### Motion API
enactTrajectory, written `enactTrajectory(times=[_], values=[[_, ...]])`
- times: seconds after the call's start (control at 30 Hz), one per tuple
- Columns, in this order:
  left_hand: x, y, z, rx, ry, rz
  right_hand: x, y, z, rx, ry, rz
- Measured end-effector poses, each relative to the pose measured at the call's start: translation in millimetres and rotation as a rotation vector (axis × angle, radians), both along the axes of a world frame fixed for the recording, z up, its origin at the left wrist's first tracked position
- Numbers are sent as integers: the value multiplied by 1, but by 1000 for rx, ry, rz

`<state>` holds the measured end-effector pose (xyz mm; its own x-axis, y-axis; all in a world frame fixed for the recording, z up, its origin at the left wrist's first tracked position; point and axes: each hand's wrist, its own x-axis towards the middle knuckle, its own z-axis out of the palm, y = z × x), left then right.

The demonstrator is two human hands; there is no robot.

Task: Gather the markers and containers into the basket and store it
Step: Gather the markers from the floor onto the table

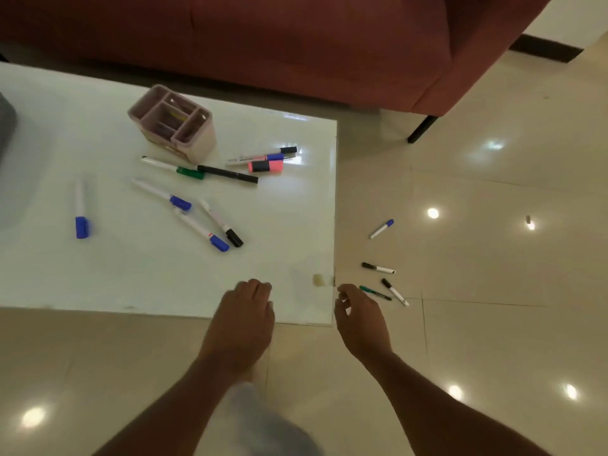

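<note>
A pink compartmented organizer (174, 123) stands on the white table (131, 278), with pens inside. Several markers lie scattered in front of it: a blue-capped one (81, 209) at the left, a green-capped one (172, 167), a black pen (227, 174), a pink highlighter (266, 166) and blue- and black-capped ones (215, 225) in the middle. Several more markers lie on the floor right of the table, among them a blue one (381, 229) and a black one (378, 267). My left hand (245, 319) hovers over the table's near edge, empty. My right hand (360, 319), fingers curled, is empty beside the table's corner.
A dark red sofa (296, 44) stands behind the table, one black leg (421, 128) on the glossy tiled floor. A grey object (6, 126) sits at the table's left edge. A small object (528, 220) lies on the floor far right.
</note>
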<state>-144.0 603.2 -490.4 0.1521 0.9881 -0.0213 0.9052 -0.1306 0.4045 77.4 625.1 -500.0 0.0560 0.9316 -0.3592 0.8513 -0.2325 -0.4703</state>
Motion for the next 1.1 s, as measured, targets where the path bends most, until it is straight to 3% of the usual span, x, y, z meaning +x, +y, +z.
enactTrajectory(times=[0.2, 0.37, 0.53, 0.67, 0.8, 0.93, 1.03, 1.1], values=[[116, -1, -9, -165, -53, -32, 97, 2, -4, -53, 12, -51], [217, 43, -37, -224, -66, -46, 190, 38, -64, -189, -61, -151], [316, 93, -104, -458, -34, 29, 277, 104, -113, -219, -2, 46], [376, 115, -150, -611, -69, 216, 334, 134, -167, -351, -42, 48], [411, 120, -235, -721, 17, 377, 356, 147, -239, -496, -99, 107], [409, 92, -402, -817, 232, 446, 359, 152, -325, -573, -135, 132], [406, 87, -449, -920, 287, 540, 359, 155, -390, -573, -155, 199], [412, 105, -439, -873, 284, 640, 361, 154, -428, -546, -178, 245]])
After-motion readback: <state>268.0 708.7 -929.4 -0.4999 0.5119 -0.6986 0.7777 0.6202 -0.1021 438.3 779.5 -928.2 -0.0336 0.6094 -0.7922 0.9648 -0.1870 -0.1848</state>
